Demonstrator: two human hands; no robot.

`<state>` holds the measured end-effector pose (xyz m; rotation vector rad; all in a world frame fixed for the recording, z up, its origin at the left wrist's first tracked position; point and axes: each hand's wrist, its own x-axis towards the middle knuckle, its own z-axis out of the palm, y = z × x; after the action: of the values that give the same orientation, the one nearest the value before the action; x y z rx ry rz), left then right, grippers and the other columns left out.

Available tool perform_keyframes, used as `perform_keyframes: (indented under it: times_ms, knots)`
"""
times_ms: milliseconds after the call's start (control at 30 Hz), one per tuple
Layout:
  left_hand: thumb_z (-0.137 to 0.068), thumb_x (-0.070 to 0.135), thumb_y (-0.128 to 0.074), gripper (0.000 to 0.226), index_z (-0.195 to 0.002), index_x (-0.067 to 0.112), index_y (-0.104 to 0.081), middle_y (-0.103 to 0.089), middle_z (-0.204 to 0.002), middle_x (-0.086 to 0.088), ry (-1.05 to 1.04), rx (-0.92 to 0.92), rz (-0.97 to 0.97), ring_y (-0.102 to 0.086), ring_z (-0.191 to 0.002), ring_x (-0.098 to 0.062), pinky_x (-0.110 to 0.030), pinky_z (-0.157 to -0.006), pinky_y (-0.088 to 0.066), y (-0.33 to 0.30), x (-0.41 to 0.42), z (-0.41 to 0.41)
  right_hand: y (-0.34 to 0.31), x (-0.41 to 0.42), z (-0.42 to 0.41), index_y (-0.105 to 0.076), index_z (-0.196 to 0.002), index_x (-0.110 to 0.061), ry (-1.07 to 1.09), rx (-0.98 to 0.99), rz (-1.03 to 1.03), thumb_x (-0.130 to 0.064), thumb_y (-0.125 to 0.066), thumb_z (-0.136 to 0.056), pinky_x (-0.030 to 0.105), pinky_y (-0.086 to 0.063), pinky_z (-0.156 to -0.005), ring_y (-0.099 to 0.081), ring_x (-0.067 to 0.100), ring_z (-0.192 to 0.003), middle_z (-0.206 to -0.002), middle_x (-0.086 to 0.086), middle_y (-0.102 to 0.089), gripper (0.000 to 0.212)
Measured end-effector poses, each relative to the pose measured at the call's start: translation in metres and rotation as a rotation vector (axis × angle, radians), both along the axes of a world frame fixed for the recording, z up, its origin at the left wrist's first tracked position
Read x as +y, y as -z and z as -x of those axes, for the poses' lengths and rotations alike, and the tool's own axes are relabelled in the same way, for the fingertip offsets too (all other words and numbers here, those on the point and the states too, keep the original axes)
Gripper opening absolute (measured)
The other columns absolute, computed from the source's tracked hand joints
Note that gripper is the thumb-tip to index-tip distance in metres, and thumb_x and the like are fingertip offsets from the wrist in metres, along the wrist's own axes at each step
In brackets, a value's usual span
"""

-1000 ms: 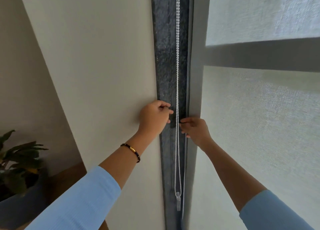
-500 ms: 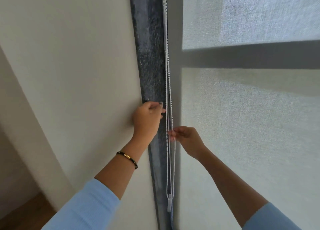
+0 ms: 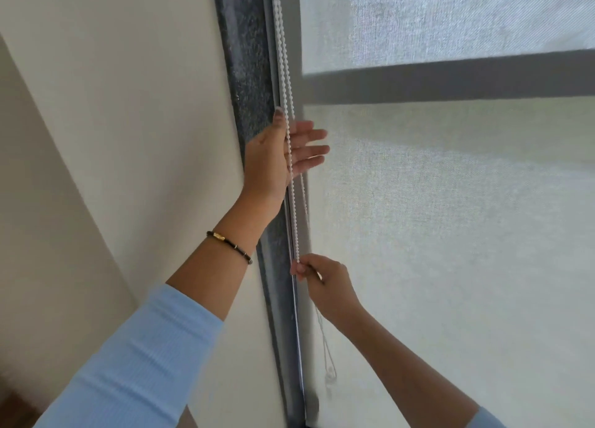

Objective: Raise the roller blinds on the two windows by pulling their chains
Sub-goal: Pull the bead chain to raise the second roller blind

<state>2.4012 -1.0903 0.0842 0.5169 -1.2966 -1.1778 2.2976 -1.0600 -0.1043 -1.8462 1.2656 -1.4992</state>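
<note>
In the head view, the bead chain [image 3: 291, 157] hung along the left edge of the roller blind [image 3: 450, 234]. The left hand [image 3: 277, 157] was spread open beside it; lower, the right hand [image 3: 325, 286] pinched the chain.

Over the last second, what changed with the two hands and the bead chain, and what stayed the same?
The right hand has gone down the bead chain, pinching one strand low. The left hand, earlier closed near the dark window frame, has risen and opened, fingers spread behind the chain. The roller blind still covers the window; whether it rose cannot be told. The bracelet is unchanged.
</note>
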Motion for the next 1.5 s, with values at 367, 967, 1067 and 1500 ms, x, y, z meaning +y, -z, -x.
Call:
perform_keyframes:
  times_ms: [367,967,1067,1500]
  knots:
    - [-0.105,0.045,-0.044,0.060,-0.049,0.028,-0.032,-0.028,-0.046,0.008,-0.081,0.061,0.143,-0.019,-0.039,-0.010,-0.021,-0.039,-0.018,-0.046,0.046,0.011,0.020,0.025,-0.001,-0.060,-0.069,-0.015,0.034,0.117,0.028,0.012,-0.047,-0.090,0.008,-0.046,-0.067,-0.064,0.000,-0.074,-0.071,-0.012,-0.066,0.037]
    - [-0.095,0.049,-0.042,0.050,-0.056,0.019,-0.036,-0.029,-0.046,0.002,-0.007,-0.093,0.041,-0.024,-0.035,-0.008,-0.017,-0.038,-0.019,0.111,0.085,-0.021,-0.112,0.054,0.034,-0.069,-0.116,0.000,-0.370,-0.401,-0.039,-0.004,-0.049,-0.097,0.035,-0.057,-0.087,-0.070,0.029,-0.099,-0.102,0.015,-0.074,0.028]
    - [-0.092,0.048,-0.044,0.046,-0.060,0.017,-0.033,-0.025,-0.049,-0.003,0.050,-0.149,-0.058,-0.021,-0.036,-0.007,-0.023,-0.040,-0.012,0.149,0.087,-0.012,-0.165,0.061,0.017,-0.063,-0.123,-0.003,-0.497,-0.346,-0.020,-0.017,-0.042,-0.104,0.039,-0.056,-0.093,-0.068,0.031,-0.102,-0.108,0.015,-0.071,0.032]
    - [-0.071,0.098,-0.020,0.079,-0.057,0.026,-0.050,-0.039,-0.056,-0.006,0.102,-0.475,-0.033,-0.033,-0.051,-0.017,-0.029,-0.054,-0.028,0.172,0.057,-0.007,-0.244,0.044,-0.034,-0.048,-0.071,-0.018,-0.159,-0.364,0.319,0.001,-0.032,-0.102,0.021,-0.021,-0.042,-0.026,0.007,-0.045,-0.056,-0.003,-0.037,0.040]
